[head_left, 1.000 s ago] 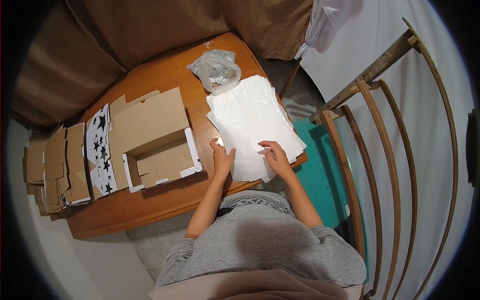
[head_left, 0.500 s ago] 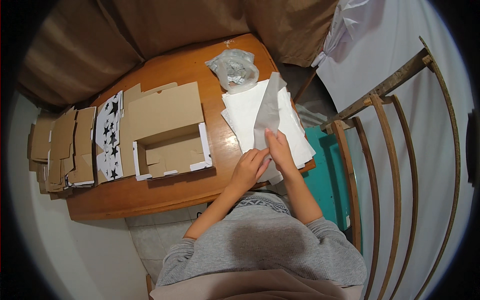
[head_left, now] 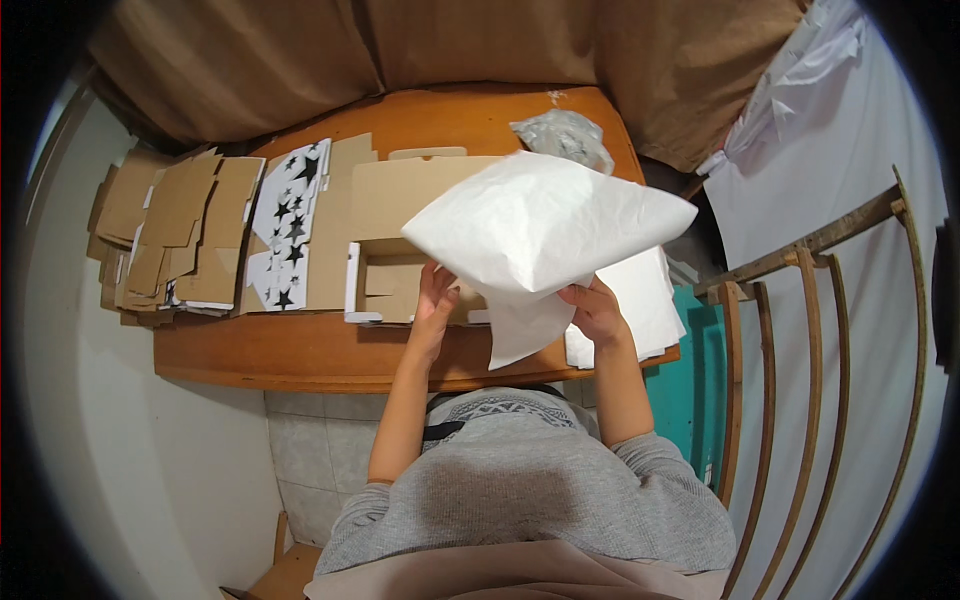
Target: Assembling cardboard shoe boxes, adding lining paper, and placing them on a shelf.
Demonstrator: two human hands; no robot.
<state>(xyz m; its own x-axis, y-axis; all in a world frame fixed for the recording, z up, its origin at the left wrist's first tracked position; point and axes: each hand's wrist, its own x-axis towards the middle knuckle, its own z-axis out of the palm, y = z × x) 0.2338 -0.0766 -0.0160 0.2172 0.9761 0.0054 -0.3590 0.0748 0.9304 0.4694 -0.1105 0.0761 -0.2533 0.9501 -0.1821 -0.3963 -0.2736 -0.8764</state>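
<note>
A large sheet of thin white paper (head_left: 545, 225) billows in the air over the box and the paper stack. My right hand (head_left: 598, 312) pinches its near right part between thumb and fingers. My left hand (head_left: 433, 312) is raised under the sheet's left edge, thumb and fingers apart; its fingertips reach the edge, and I see no grip on it. Behind my left hand stands an open cardboard box (head_left: 368, 285), brown inside with white outer flaps, its lid (head_left: 400, 195) folded back. The sheet hides the box's right side.
A stack of white sheets (head_left: 640, 305) lies at the table's right, a crumpled clear plastic bag (head_left: 565, 135) behind it. Flat cardboard pieces (head_left: 185, 230) and a star-printed white panel (head_left: 293, 225) lie at the left. A wooden rack (head_left: 770, 370) stands right of the table (head_left: 260, 350).
The sheet has been lifted off the stack, spread out and carried left toward the box. My hands have moved apart, the left one now in front of the box. The view has shifted.
</note>
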